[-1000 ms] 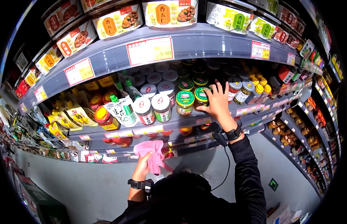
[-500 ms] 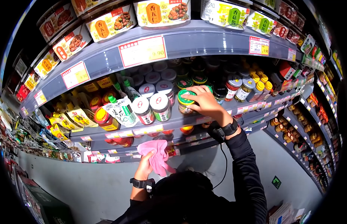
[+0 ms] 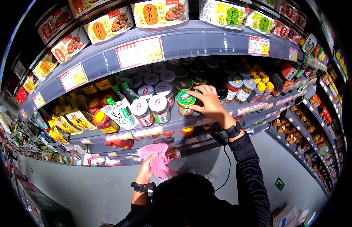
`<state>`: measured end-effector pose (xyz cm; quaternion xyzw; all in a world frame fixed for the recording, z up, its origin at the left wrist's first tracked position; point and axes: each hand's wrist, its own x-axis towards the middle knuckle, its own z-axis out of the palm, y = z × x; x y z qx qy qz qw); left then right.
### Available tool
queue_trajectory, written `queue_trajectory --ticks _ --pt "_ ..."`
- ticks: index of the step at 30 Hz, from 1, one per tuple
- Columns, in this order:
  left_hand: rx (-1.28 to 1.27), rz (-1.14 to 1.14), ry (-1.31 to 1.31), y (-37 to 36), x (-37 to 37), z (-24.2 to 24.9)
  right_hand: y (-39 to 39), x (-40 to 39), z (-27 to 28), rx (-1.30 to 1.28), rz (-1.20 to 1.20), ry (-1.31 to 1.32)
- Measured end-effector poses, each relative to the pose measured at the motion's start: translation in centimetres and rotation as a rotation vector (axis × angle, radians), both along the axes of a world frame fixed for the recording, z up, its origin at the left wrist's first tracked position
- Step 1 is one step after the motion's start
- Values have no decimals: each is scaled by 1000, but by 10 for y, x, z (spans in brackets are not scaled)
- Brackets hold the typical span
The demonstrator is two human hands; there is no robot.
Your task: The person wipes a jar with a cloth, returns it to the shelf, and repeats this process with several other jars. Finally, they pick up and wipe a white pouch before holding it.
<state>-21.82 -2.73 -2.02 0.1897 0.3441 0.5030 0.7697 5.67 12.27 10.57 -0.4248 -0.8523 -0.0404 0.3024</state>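
My left hand [image 3: 148, 167] is closed around a crumpled pink cloth [image 3: 159, 160] in front of the lower shelves. My right hand [image 3: 212, 105] reaches onto the middle shelf, its fingers curled over a jar that it mostly hides. Beside my right thumb stands a jar with a green lid [image 3: 186, 98], upright at the shelf front. More green-lidded jars [image 3: 184, 83] stand behind it. To the left are white-lidded jars [image 3: 159, 104]; to the right, a jar with a red label [image 3: 233, 87] stands near yellow-capped bottles [image 3: 260, 87].
Above hangs a shelf edge [image 3: 206, 41] with price tags, bearing boxed tubs [image 3: 159, 13]. A green-capped pouch [image 3: 121, 113] and a red jar [image 3: 104, 120] stand further left. Grey floor [image 3: 96, 185] lies below. A cable [image 3: 229, 166] dangles by my right wrist.
My right fingers have slid off the front green lid towards the jar on its right. My left hand still holds the cloth. The view has shifted slightly.
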Motion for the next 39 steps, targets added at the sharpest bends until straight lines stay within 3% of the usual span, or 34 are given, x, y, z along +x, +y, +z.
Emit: queue_trajectory --ticks 9,12,15,16,18,20,22,23,25,31,39 --pt "17 18 17 -5 0 6 -5 -7 -2 -36 70 39" --pt "-28 40 -19 -3 2 9 -12 -17 4 -19 88 -92" --pt "-11 -7 -61 0 -3 8 4 -7 43 -115 -18 -90" --pt "-9 -4 -64 0 -3 6 16 -1 58 -42 54 -2" --pt "-19 66 -32 2 -7 -2 28 1 91 -131 -8 86" --pt "-10 70 -21 3 -10 -7 61 4 99 24 -70 -24" --pt "-1 74 -13 2 -13 -9 74 14 118 -13 -7 -149" --pt "-1 98 -12 1 -14 -10 74 26 118 193 -6 -80" --pt "2 126 -17 -1 -16 -10 80 64 105 279 54 106" --pt "-25 230 -62 -12 -23 -12 136 90 66 282 -147 227" --pt "-4 338 -37 -23 -26 -11 171 90 50 276 -179 279"
